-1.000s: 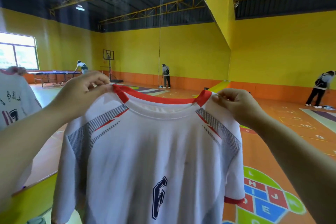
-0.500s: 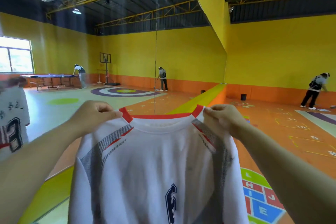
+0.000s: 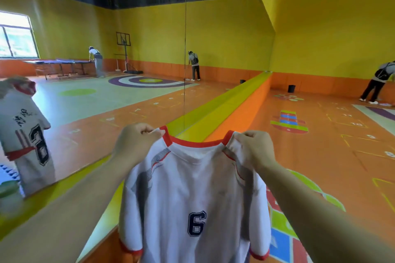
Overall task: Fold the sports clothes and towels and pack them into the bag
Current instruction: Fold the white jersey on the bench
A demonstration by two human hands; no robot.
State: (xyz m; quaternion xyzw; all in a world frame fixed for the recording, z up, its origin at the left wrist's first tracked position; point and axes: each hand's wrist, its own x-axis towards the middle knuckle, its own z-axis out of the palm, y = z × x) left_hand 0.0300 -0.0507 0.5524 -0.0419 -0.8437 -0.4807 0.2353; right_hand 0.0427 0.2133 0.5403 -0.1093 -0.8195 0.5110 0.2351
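Observation:
A white sports jersey (image 3: 192, 194) with a red collar, red sleeve cuffs and a dark number 6 hangs in the air in front of me. My left hand (image 3: 134, 143) pinches its left shoulder beside the collar. My right hand (image 3: 254, 149) pinches the right shoulder. The shirt hangs full length, its hem below the frame edge. No bag or towel is in view.
A mirror wall on the left reflects the jersey (image 3: 25, 134). A yellow and orange ledge (image 3: 224, 109) runs away from me along the mirror. Orange gym floor with painted hopscotch (image 3: 288, 121) lies to the right. A person (image 3: 378, 83) bends at the far right wall.
Both hands have lowered the jersey and brought it closer, with the view tilting down. The number 6 now shows in full.

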